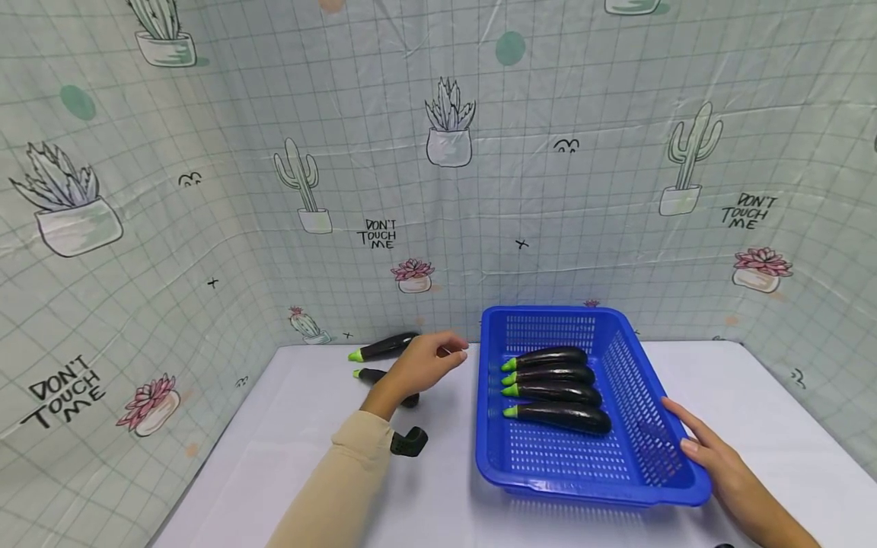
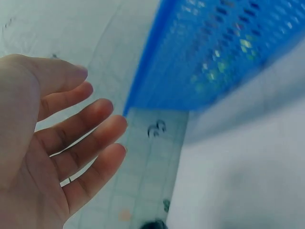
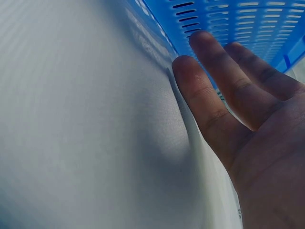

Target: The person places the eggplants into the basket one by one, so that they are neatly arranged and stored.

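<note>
L hand (image 1: 426,364) empty, fingers loosely bent, ctr; R hand (image 1: 719,460) touches basket (image 1: 483,411) w/ near-straight fingers, lower rt. 4 basketed eggplants (image 1: 555,391) done; approx. 3 loose eggplants (image 1: 384,348) prob. to go.

four eggplants (image 1: 558,392) lie in the basket (image 1: 483,411), and two more eggplants (image 1: 385,348) lie left of it on the table (image 1: 438,502).

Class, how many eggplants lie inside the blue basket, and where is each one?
4, in a row: farthest eggplant, second eggplant, third eggplant and, slightly apart, nearest eggplant. None seems hidden inside the blue basket.
</note>
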The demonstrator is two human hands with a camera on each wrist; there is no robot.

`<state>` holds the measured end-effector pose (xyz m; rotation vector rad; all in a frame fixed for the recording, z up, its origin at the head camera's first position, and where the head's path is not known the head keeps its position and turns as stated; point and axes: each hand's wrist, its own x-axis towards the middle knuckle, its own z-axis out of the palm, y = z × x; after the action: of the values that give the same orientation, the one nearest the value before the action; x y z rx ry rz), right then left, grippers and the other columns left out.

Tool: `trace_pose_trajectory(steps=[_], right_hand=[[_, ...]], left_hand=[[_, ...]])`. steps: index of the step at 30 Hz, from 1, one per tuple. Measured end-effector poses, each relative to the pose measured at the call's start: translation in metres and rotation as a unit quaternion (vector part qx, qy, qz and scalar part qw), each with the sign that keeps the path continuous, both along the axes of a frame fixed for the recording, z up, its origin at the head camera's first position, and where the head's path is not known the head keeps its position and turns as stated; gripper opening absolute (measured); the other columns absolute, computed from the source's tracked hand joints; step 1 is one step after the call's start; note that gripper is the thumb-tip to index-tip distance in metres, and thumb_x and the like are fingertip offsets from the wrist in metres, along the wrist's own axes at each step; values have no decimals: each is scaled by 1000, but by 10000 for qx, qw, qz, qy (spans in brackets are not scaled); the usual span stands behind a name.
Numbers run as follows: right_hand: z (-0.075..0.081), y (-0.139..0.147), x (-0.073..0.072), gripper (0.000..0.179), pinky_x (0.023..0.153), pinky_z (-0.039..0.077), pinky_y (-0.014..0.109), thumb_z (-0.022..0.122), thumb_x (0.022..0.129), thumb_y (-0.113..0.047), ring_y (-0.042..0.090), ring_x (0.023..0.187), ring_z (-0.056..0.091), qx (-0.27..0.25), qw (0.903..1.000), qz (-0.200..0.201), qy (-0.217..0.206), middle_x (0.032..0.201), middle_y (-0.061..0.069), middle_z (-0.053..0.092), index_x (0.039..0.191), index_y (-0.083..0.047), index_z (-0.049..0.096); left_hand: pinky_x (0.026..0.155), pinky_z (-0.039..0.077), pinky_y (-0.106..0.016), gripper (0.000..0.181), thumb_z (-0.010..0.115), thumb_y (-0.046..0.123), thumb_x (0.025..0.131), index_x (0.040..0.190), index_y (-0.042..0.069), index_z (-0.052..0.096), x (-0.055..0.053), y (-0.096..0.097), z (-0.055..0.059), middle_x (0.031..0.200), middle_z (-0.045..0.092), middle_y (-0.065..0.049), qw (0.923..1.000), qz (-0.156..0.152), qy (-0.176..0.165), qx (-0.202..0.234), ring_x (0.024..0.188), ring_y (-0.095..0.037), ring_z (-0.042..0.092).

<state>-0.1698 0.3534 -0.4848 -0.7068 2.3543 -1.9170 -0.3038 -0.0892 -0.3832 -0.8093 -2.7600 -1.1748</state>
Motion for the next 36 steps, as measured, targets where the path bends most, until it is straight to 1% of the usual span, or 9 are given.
trace_pose_trajectory(steps=[7, 12, 16, 18, 22, 24, 25, 30, 36], right_hand=[[3, -1, 0, 57, 89, 47, 19, 24, 108, -5, -7, 122, 45, 31, 9999, -109, -39, 159, -16, 21, 162, -21, 17], [5, -3, -1, 56, 90, 45, 17, 25, 108, -6, -9, 122, 44, 174, 9996, -235, -11, 157, -20, 22, 162, -18, 17], [5, -2, -1, 56, 89, 44, 16, 26, 108, -5, -11, 122, 43, 271, 9992, -298, 59, 154, -23, 25, 162, -17, 17], [5, -1, -1, 56, 89, 44, 16, 26, 108, -4, -11, 122, 42, 304, 9990, -306, 100, 154, -24, 26, 162, -16, 17], [5, 2, 0, 56, 88, 46, 17, 25, 107, -3, -9, 122, 45, 355, 9988, -285, 169, 152, -25, 26, 162, -15, 16], [6, 3, 0, 56, 88, 46, 17, 24, 107, -3, -8, 122, 45, 351, 9989, -245, 164, 150, -27, 27, 162, -13, 15], [6, 4, 0, 56, 88, 45, 16, 24, 107, -3, -9, 122, 44, 351, 9990, -233, 175, 151, -26, 26, 162, -12, 14], [4, 4, -2, 56, 89, 44, 15, 24, 108, -5, -12, 124, 40, 352, 9991, -234, 73, 153, -25, 24, 162, -16, 14], [1, 3, -4, 55, 89, 39, 10, 26, 108, -6, -20, 123, 33, 517, 9981, -327, 82, 148, -33, 23, 162, -12, 15]], left_hand=[[87, 51, -39, 20, 60, 22, 101, 115, 13, 71, -2, -26, -8, 108, 69, 0, 9993, 338, -159, -40, 100, -18, 61], [88, 51, -40, 18, 62, 17, 100, 114, 11, 71, -4, -43, -16, 105, 68, 1, 9978, 629, -197, 80, 100, -18, 61], [89, 52, -41, 22, 62, 15, 100, 119, 9, 69, -5, -55, -28, 107, 68, -1, 9964, 826, -123, 132, 103, -20, 62], [91, 52, -42, 25, 60, 12, 99, 123, 8, 67, -6, -60, -33, 112, 68, -4, 9963, 864, -13, 19, 107, -22, 62], [100, 47, -45, 32, 58, 3, 96, 126, 8, 67, -10, -70, -42, 123, 64, -7, 9931, 1025, 224, -517, 118, -25, 57], [103, 44, -48, 36, 58, 2, 93, 127, 10, 67, -11, -76, -46, 127, 61, -8, 9897, 1165, 252, -790, 123, -26, 54], [104, 42, -49, 37, 59, 2, 93, 127, 11, 67, -12, -79, -47, 129, 60, -8, 9883, 1231, 203, -874, 126, -27, 52], [108, 38, -52, 36, 63, 3, 90, 125, 8, 68, -12, -95, -55, 132, 59, -13, 9860, 1342, 173, -971, 130, -33, 49], [111, 34, -54, 38, 70, 4, 86, 124, 9, 69, -12, -106, -63, 135, 57, -13, 9848, 1415, 77, -1007, 134, -36, 44]])
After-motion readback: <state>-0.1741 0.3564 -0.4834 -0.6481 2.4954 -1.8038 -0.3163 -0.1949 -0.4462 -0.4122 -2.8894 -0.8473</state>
